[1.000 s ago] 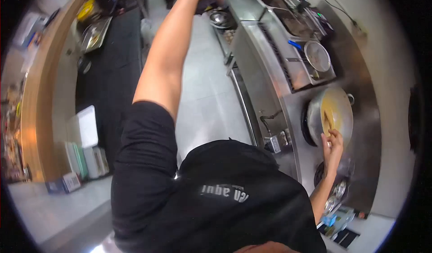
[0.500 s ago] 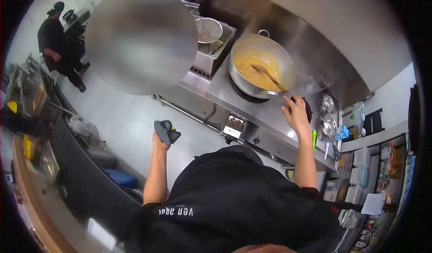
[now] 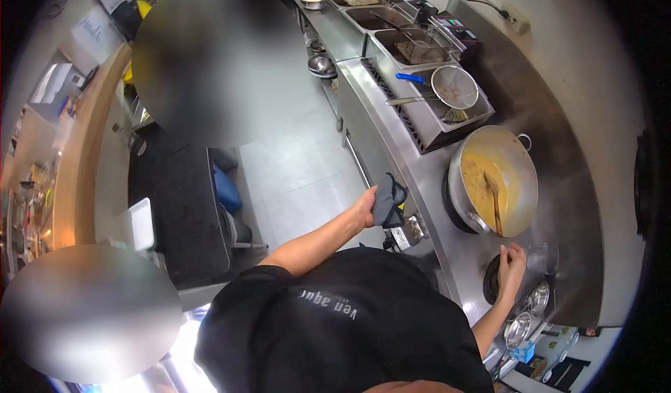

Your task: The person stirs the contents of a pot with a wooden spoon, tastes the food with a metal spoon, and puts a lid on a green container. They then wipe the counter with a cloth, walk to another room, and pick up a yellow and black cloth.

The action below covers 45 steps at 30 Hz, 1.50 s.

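The left hand (image 3: 365, 206) is pinching a limp, dark grey cloth (image 3: 388, 201), its soft folds bunching beyond the fingertips and hanging just beside the front edge of the brushed-steel counter (image 3: 458, 247). The right hand (image 3: 513, 273) is curling its fingers loosely below the pot, near the tip of the spoon's handle; whether thumb and fingers are meeting, one cannot tell. The wide, round metal pot (image 3: 525, 180) is sitting on the counter, its dull wall sloping to a thin rim with loop handles, and it is holding a thick, lumpy yellow mixture (image 3: 477, 191). A smooth wooden spoon (image 3: 493, 187) is lying in that mixture, its shaft leaning on the rim nearest the right hand. A dark burner (image 3: 492, 280) is showing beside the right hand, and a clear container (image 3: 544, 259) is standing close on the other side, narrowing the space there. Past the pot, a round mesh sieve (image 3: 454, 87) is resting over a steel basin. Pale, smooth floor (image 3: 297, 173) is stretching between counter and dark cabinet (image 3: 171, 211), giving the left arm wide room.
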Motion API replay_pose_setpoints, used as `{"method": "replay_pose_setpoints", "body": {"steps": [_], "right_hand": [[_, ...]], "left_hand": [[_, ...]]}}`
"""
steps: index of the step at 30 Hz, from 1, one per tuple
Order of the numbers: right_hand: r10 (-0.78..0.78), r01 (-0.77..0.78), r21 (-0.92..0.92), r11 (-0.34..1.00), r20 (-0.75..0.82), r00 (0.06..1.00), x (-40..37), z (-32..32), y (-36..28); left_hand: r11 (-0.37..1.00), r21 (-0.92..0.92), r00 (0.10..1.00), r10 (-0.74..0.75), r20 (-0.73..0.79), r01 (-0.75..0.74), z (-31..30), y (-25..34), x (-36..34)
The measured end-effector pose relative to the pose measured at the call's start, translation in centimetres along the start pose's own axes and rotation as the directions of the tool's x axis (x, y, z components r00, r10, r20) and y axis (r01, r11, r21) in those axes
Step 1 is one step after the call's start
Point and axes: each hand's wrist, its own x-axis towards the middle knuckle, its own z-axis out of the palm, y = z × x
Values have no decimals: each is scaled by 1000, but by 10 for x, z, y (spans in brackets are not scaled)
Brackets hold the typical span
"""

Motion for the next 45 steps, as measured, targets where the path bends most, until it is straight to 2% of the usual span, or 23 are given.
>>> {"method": "replay_pose_setpoints", "body": {"steps": [4, 6, 7, 8, 10, 12, 15, 16, 18, 19, 22, 24, 26, 30, 32, 34, 36, 39, 41, 42, 43, 44, 45], "right_hand": [[-48, 49, 52, 997, -22, 999, 16, 10, 17], [-226, 230, 72, 970, -67, 972, 26, 7, 11], [-170, 168, 94, 981, 12, 985, 30, -3, -3], [-222, 227, 79, 971, -60, 973, 34, 7, 5], [-236, 267, 121, 956, -225, 945, 30, 9, -14], [-255, 326, 242, 914, -282, 925, 26, 11, -40], [-366, 446, 351, 823, -272, 890, 5, 34, -77], [-365, 444, 377, 813, -264, 893, -3, 46, -88], [-558, 611, 303, 731, -251, 791, -17, 70, -94], [-593, 632, 347, 693, -223, 773, -24, 84, -97], [-685, 695, 288, 659, -151, 713, -47, 94, -123], [-658, 652, 266, 710, -80, 749, -56, 88, -141], [-623, 617, 220, 755, -50, 780, -62, 102, -150], [-556, 552, 251, 795, -64, 829, -71, 121, -138], [-527, 478, 390, 787, 23, 849, -80, 111, -129], [-497, 478, 374, 795, -51, 866, -84, 109, -115], [-475, 461, 350, 815, -51, 878, -77, 76, -100], [-407, 466, 271, 843, -246, 880, -45, 33, -59], [-240, 277, 81, 957, -312, 919, -25, 10, -32], [-178, 181, -8, 983, -247, 952, -10, 2, -17], [-114, 103, -64, 993, -218, 969, 4, 3, -3], [-4, 1, -37, 999, -59, 998, 20, 5, 10], [-14, 12, -98, 995, -20, 1000, 38, 10, 20]], "left_hand": [[978, -25, 974, 202, -100, -205, 7, 7, -29], [952, -74, 953, 291, -87, -297, -7, 15, -39], [940, -57, 941, 336, -41, -338, -21, 16, -46], [930, -44, 931, 365, 6, -364, -34, 16, -51], [928, 46, 910, 373, -180, -371, 4, 11, -84], [920, 72, 921, 387, -35, -384, 13, 3, -93], [964, 27, 964, 263, 27, -264, 5, -4, -96], [955, 49, 947, 297, -120, -293, -2, -4, -87], [982, -107, 986, 162, 44, -156, -7, 1, -70], [984, 3, 983, 179, -34, -179, 6, -2, -68], [978, 190, 991, 58, 124, -81, 38, -12, -81], [974, 227, 976, -42, 216, -8, 66, -25, -90], [948, 308, 996, -84, -7, 82, 63, -31, -80], [860, 503, 994, -110, 17, 86, 61, -52, -64], [814, 555, 975, -222, 23, 172, 63, -63, -64], [764, 603, 953, -301, 22, 227, 70, -75, -60], [770, 628, 964, -240, 116, 116, 52, -82, -35], [719, 689, 992, 3, 125, -89, 103, -88, -38], [622, 764, 985, 85, 151, -171, 124, -88, -33], [622, 759, 981, 114, 155, -192, 126, -88, -22], [464, 838, 957, 182, 228, -288, 126, -90, -8], [285, 887, 924, 235, 303, -363, 124, -91, 4], [-41, 895, 850, 299, 435, -444, 133, -92, 9]]}}
